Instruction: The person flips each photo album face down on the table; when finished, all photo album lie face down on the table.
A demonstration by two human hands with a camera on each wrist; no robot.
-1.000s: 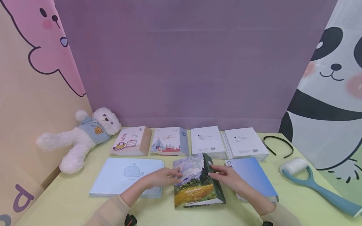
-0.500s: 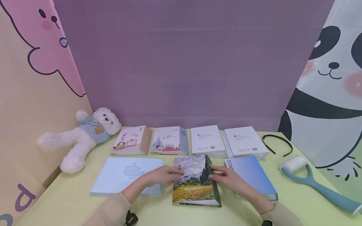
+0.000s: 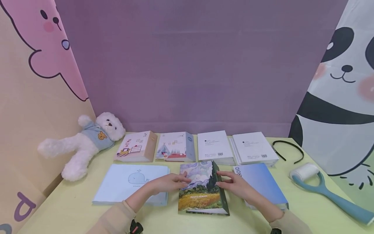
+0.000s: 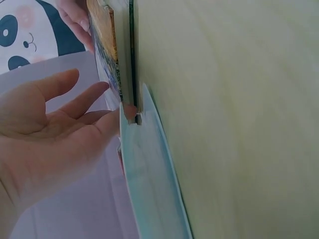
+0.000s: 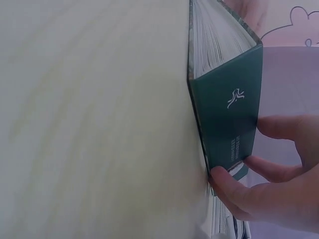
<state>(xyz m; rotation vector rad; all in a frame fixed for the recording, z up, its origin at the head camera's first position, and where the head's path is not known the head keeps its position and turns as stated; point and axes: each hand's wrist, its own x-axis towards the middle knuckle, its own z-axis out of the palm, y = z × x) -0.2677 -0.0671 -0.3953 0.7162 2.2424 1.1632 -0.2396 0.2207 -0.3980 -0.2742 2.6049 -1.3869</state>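
A photo album [image 3: 199, 195] with a painted landscape cover and dark green spine lies near the table's front, its thicker spine side to the right. My left hand [image 3: 170, 182] is at its left edge, fingers extended, thumb over the cover. In the left wrist view the left hand [image 4: 60, 117] has a fingertip at the album's corner, the thumb apart from it. At the spine my right hand [image 3: 236, 186] holds the album. The right wrist view shows the right hand [image 5: 286, 174] with thumb at the cover edge and fingertips at the green spine [image 5: 229, 99].
Left of the album lies a whale-print album [image 3: 117, 182]; right, a blue album [image 3: 264, 183]. Behind are two illustrated albums [image 3: 134, 146] and white ones [image 3: 214, 144]. A teddy bear [image 3: 96, 136] sits far left, a headband [image 3: 289, 143] and lint roller [image 3: 324, 188] far right.
The photo album was slightly tilted and turned a second ago; it has straightened and settled lower. Both hands have stayed at its sides, barely moving in the last half second.
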